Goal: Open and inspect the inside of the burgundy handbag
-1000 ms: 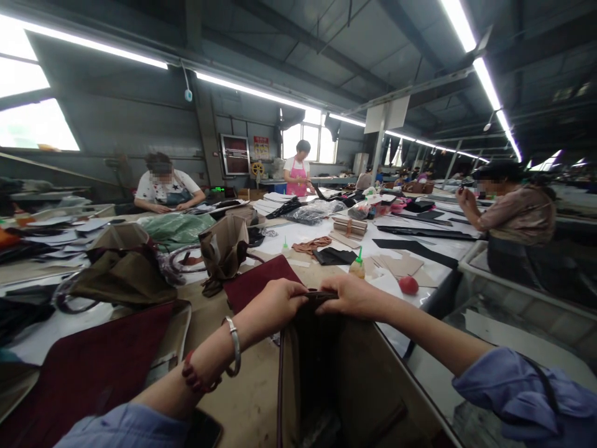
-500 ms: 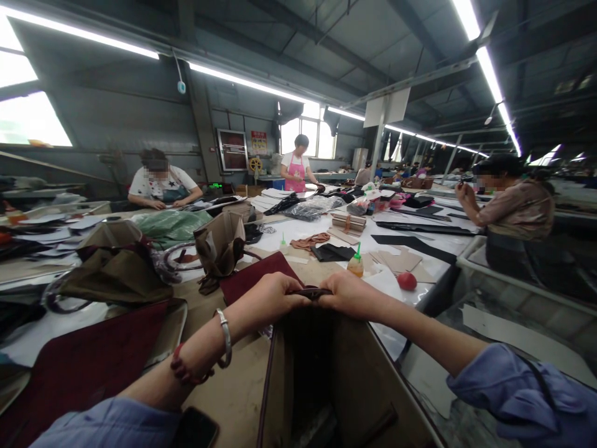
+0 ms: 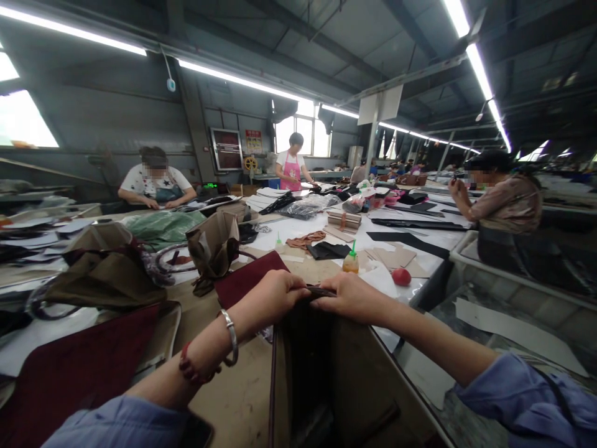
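A bag (image 3: pixel 373 379) with a dark, open inside and tan panels stands upright at the bottom centre, close to my body. Its far top edge is pinched by both hands. My left hand (image 3: pixel 277 295) has fingers and thumb closed on the edge from the left. From the right, my right hand (image 3: pixel 349 298) grips the same edge, thumb on the near side. Only a narrow piece of dark rim shows between the two hands. A dark red panel (image 3: pixel 252 274) lies just beyond my left hand.
Olive bags (image 3: pixel 109 274) and a large dark red piece (image 3: pixel 88 361) lie left. A glue bottle (image 3: pixel 351 261) and a red round object (image 3: pixel 401 277) are beyond my right hand. A white crate (image 3: pixel 527 274) stands right. Three people work around the table.
The view has shifted slightly, so the surroundings sit a little further left. My right hand's fingers reach slightly further left along the edge. Both hands still hold the bag.
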Demonstrator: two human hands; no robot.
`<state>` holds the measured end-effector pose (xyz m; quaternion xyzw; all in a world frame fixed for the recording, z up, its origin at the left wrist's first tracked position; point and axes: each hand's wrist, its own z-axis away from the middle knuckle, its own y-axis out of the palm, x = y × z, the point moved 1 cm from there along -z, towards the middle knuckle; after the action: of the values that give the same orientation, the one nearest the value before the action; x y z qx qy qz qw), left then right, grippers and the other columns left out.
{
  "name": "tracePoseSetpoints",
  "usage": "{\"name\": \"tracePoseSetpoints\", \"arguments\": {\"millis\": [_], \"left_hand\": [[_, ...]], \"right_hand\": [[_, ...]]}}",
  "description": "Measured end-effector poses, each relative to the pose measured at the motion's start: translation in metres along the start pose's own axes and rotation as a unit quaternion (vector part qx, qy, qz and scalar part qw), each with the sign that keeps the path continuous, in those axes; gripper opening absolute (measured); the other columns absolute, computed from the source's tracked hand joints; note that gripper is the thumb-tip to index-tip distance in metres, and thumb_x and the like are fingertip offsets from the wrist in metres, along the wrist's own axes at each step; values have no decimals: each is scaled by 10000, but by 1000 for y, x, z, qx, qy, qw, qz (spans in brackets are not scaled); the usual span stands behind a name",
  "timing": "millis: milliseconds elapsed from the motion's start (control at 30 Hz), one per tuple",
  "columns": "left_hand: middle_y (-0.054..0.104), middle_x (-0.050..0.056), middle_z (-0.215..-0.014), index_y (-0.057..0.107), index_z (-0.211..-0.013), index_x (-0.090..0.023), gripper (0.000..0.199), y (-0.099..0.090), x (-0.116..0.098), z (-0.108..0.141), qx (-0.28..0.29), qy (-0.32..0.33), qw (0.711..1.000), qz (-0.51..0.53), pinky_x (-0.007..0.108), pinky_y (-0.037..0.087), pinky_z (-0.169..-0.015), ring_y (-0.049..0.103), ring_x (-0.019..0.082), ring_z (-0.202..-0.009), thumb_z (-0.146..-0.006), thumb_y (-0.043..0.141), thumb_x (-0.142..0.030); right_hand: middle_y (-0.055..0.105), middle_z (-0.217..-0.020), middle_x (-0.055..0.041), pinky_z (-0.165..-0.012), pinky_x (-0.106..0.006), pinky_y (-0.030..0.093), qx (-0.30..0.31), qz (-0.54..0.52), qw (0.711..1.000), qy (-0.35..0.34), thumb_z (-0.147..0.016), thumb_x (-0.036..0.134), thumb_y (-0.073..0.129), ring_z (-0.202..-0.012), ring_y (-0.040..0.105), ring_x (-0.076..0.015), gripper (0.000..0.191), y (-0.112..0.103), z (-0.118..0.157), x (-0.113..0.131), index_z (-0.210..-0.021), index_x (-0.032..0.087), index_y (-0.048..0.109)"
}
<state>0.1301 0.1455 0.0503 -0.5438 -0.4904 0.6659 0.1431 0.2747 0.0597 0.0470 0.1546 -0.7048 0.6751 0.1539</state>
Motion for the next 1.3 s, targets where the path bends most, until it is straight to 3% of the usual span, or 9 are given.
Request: {"name": "tracePoseSetpoints", "arguments": {"millis": [133,300,600,733,900,1033,1167,1300], "left_hand": [[594,2,-634,654,-779,-145,276,1,6,-1,6,14,1000,14,196,328,-543,473,112,-588,-738,455,-331],[638,0,-763,625,-938,-187,266,0,12,2,38,62,996,43,182,359,-603,527,120,-672,-728,474,-251],[646,11,-706,646,-852,-153,252,-6,6,-2,45,75,996,-1,177,364,-590,523,118,-640,-745,424,-203],[649,25,-755,640,-885,-150,274,-3,7,-1,38,82,996,3,190,382,-636,526,122,-657,-759,405,-214],[635,41,-803,623,-899,-128,300,1,5,1,31,75,996,32,215,390,-690,528,142,-719,-781,396,-286],[613,40,-753,618,-862,-103,370,-3,4,12,31,44,997,56,228,395,-651,515,144,-684,-800,351,-351],[616,33,-860,563,-1011,-122,343,-9,2,32,76,32,989,119,222,409,-642,527,137,-705,-725,464,-282],[630,43,-856,595,-973,-121,332,-8,4,40,42,6,992,115,241,422,-665,544,156,-735,-696,428,-196]], "right_hand": [[524,-545,11,-455,-194,280,15,-13,1000,3,-749,325,478,-522,460,-106,240,1,0,1,-666,139,607],[514,-529,8,-447,-194,276,20,-13,1000,-12,-760,271,442,-501,445,-99,240,3,0,4,-632,131,589],[561,-587,0,-484,-193,324,43,-19,998,-53,-803,291,425,-536,478,-111,262,-1,-4,-2,-729,135,621],[624,-731,-27,-598,-213,381,16,-4,998,-58,-821,316,425,-671,544,-148,254,0,-2,1,-831,163,627],[627,-921,-48,-733,-245,383,-11,28,997,-66,-849,303,377,-843,559,-178,272,3,3,5,-1018,214,571],[629,-813,-75,-658,-256,385,-11,110,994,-24,-846,338,364,-764,568,-199,283,5,4,7,-940,180,579],[620,-770,-76,-608,-249,367,-3,149,989,-7,-853,361,334,-725,564,-198,309,4,4,12,-864,171,577],[625,-802,-63,-605,-245,358,-25,149,988,-32,-827,391,403,-745,565,-198,280,3,7,20,-930,193,572]]}}
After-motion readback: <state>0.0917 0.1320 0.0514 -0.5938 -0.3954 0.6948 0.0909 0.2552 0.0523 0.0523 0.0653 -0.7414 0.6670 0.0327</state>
